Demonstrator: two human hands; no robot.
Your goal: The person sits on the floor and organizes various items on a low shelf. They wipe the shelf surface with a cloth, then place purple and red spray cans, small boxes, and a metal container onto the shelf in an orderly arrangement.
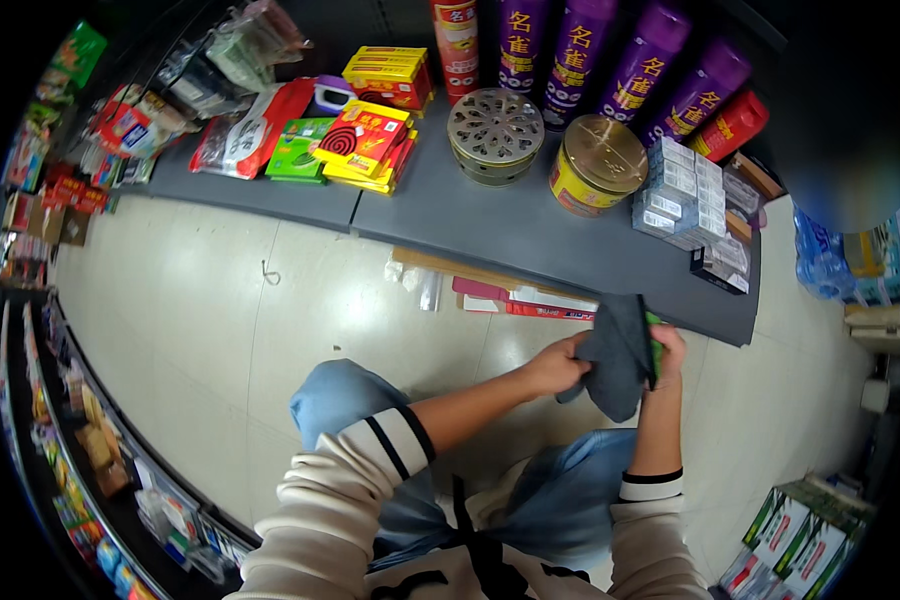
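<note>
A dark grey cloth (616, 360) hangs between my two hands, just off the front edge of the shelf. My left hand (562, 365) pinches its left side. On the other side, my right hand (667, 352) grips a green item (653, 337), partly hidden behind the cloth, along with the cloth's edge; I cannot tell what the green item is. On the grey shelf (450, 232) beyond stand a round metal tin with a pierced lid (496, 127) and a yellow tin with a plain metal lid (600, 165).
Purple spray cans (577, 60) and a red one line the shelf's back. Mosquito coil boxes (364, 139) lie left, stacked small boxes (682, 195) right. Flat packages (547, 309) lie under the shelf. Another stocked shelf (67, 420) runs along the left; cartons (802, 536) stand lower right.
</note>
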